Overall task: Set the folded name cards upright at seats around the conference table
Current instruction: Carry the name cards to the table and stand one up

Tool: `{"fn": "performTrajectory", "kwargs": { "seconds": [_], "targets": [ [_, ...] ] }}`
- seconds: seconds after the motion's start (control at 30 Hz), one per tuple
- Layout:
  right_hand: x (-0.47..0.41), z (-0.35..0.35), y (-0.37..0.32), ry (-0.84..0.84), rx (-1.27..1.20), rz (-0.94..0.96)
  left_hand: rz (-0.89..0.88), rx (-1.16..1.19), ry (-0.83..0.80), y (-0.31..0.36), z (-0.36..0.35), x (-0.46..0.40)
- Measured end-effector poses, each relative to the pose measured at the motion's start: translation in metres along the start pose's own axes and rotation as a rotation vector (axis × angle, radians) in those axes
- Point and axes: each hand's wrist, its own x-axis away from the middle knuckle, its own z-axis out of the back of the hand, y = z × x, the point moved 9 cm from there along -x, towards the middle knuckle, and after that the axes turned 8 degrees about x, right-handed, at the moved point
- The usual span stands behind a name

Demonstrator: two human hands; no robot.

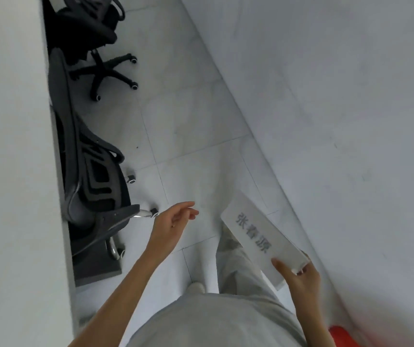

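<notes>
Right hand [298, 274] low on the right, thumb on top and fingers curled beneath the near end of a stack of folded name cards [263, 236], gripping it. Stack held in the air above the floor, tilted, long side running up and to the left, dark printed characters showing on the top face. Left hand [173, 221] stretched forward at centre, fingers loose and slightly bent, holding nothing, touching nothing, well apart from the cards. A thin ring on one finger of that hand.

Below both hands, pale grey trousers [238, 269] and a light shoe toe [197, 288]. Underfoot, a floor [188, 116] of large pale tiles. Just left of the open hand, a black mesh office chair [93, 176] pushed against the white bench [13, 146], whose edge fills the left side. Farther along the same edge, a second black chair [93, 33] on a five-star wheeled base. On the right, a plain white wall [338, 96]. At the lower right corner, a blurred red object [341, 335], too unclear to identify.
</notes>
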Motion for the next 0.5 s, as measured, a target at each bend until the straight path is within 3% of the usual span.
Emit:
{"fn": "performTrajectory", "kwargs": {
  "seconds": [0.17,0.33,0.5],
  "targets": [
    [-0.102,0.001,-0.057,-0.066,0.038,0.089,-0.026,0.010,-0.008,0.029,-0.046,-0.078],
    [-0.210,-0.031,-0.177,-0.312,0.190,0.339,0.055,0.099,0.287,0.032,-0.033,-0.126],
    [-0.288,-0.084,-0.295,-0.425,0.256,0.555,0.143,0.148,0.528,0.031,-0.006,-0.157]
  ]
}}
